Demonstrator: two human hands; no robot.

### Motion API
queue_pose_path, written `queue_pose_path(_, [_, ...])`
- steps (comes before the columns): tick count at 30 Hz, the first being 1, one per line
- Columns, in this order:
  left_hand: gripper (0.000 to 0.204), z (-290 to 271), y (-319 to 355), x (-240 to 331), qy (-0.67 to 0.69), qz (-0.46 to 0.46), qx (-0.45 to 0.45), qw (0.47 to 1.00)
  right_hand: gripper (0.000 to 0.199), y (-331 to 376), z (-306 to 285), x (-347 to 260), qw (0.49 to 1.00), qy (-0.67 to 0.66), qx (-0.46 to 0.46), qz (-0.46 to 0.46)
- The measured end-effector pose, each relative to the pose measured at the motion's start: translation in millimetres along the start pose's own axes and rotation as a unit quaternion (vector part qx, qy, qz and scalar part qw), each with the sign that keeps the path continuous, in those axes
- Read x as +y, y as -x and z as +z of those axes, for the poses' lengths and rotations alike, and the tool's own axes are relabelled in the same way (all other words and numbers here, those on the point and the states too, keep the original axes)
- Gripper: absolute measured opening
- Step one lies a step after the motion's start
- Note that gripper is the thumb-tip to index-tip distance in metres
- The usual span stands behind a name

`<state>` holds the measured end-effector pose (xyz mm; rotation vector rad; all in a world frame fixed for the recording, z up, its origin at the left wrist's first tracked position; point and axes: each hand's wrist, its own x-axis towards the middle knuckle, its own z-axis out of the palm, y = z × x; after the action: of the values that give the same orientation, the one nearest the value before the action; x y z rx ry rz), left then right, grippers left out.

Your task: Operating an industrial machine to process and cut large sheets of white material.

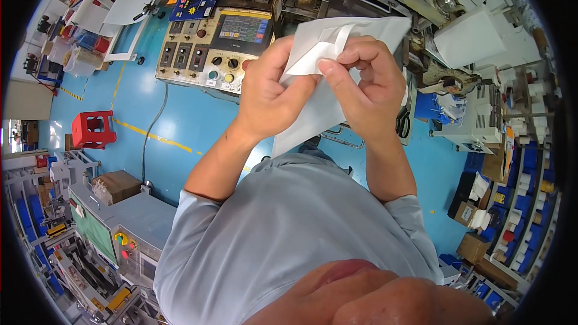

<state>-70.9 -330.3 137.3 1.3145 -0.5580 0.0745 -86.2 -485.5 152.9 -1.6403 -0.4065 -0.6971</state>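
In front of my chest I hold a thin white sheet (316, 111), slightly see-through, with its upper edge folded over. My left hand (268, 90) grips the sheet's left side, the thumb lying along it and the other fingers hidden behind. A narrow white strip (344, 37) stands up in a loop from the folded edge. My right hand (367, 84) pinches the folded edge near this strip between thumb and forefinger, its other fingers curled. Whether the strip is separate from the sheet, I cannot tell.
A control panel (174, 71) with knobs and a screen (244, 28) stands beyond my left hand. Dark machinery (361, 0) lies behind the sheet. Black-handled scissors (403, 121) are right of my right wrist. A red stool (93, 130) stands on the blue floor, left.
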Motion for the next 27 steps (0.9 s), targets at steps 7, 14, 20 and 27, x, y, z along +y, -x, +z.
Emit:
queue_pose_path(7, [0.033,-18,-22,7,0.032,-0.138,-0.005,0.99,0.022,-1,2,1,0.994,0.083,-0.074,0.022])
queue_pose_path(14, [0.026,-36,-46,9,0.112,-0.169,0.085,0.976,0.023,18,-12,10,0.994,-0.04,-0.096,0.042])
queue_pose_path(20, [0.027,-58,-63,16,0.066,-0.162,0.052,0.983,0.025,38,-42,23,0.981,-0.144,-0.077,0.104])
queue_pose_path(27, [0.029,-75,-76,16,0.033,-0.125,0.057,0.99,0.021,37,-90,27,0.981,-0.154,-0.084,0.085])
